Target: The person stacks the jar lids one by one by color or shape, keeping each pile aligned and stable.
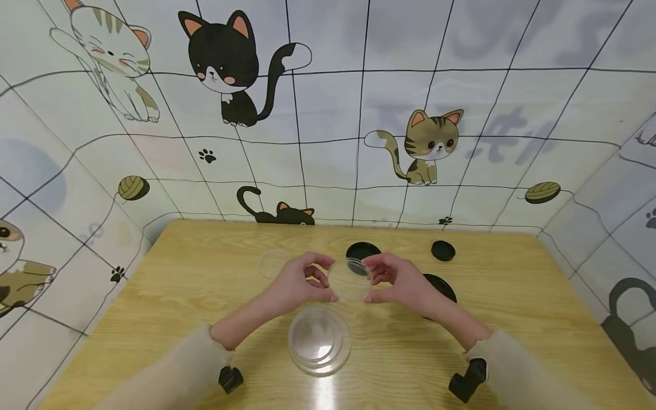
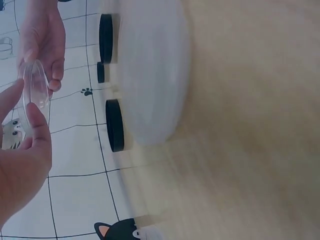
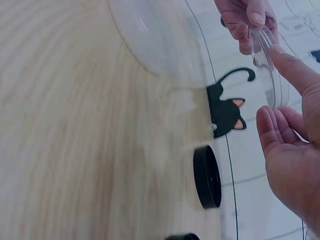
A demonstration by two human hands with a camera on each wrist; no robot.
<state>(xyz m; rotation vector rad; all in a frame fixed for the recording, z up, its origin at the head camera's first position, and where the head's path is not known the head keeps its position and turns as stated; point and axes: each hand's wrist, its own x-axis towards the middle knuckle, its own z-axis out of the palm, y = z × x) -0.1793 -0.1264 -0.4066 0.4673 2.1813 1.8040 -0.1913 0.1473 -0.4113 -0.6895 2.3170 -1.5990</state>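
Between both hands, raised over the table, is a clear round shallow lid (image 1: 351,286), seen nearly edge-on in the left wrist view, where its thin rim (image 2: 28,95) shows. My left hand (image 1: 306,280) pinches its left edge with thumb and fingers. On the opposite edge my right hand (image 1: 392,279) grips it the same way; the right wrist view shows the lid's double rim (image 3: 272,75) between thumb and fingers. Just below the hands, a stack of clear round pieces (image 1: 318,341) of different sizes sits on the table.
A thin clear disc (image 1: 273,264) lies behind the left hand. Toward the back are a black round lid (image 1: 361,249) and a small black lid (image 1: 443,250). Another black lid (image 1: 442,286) is partly hidden by the right forearm. The cat-print backdrop (image 1: 333,114) borders the wooden table (image 1: 512,319).
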